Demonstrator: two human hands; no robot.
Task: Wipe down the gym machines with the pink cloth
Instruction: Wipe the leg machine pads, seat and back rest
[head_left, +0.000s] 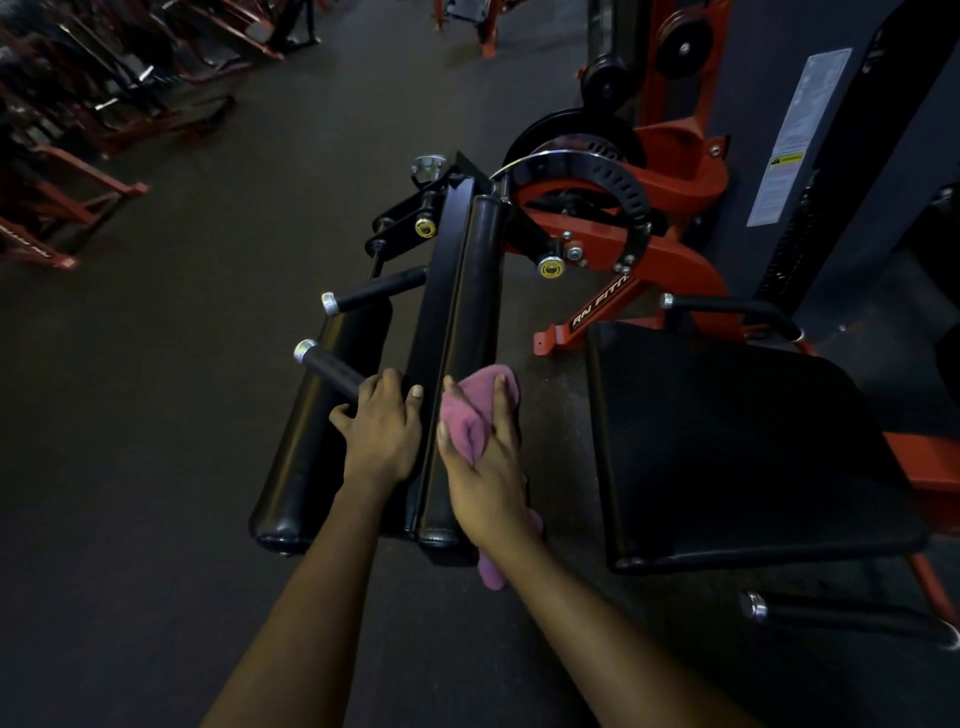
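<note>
The crumpled pink terry cloth (470, 415) is pressed on the near end of the long black vinyl roller pad (474, 312), and the right hand (485, 473) grasps it with fingers curled into its folds. Left of that pad, the left hand (382, 431) has its fingers clenched round the black silver-capped grip handle (332, 371). Right of the pad sits 1 flat black seat (727, 441).

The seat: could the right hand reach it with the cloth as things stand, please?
Probably yes: the right hand holds the cloth on the roller beside the seat, with nothing between them.
</note>
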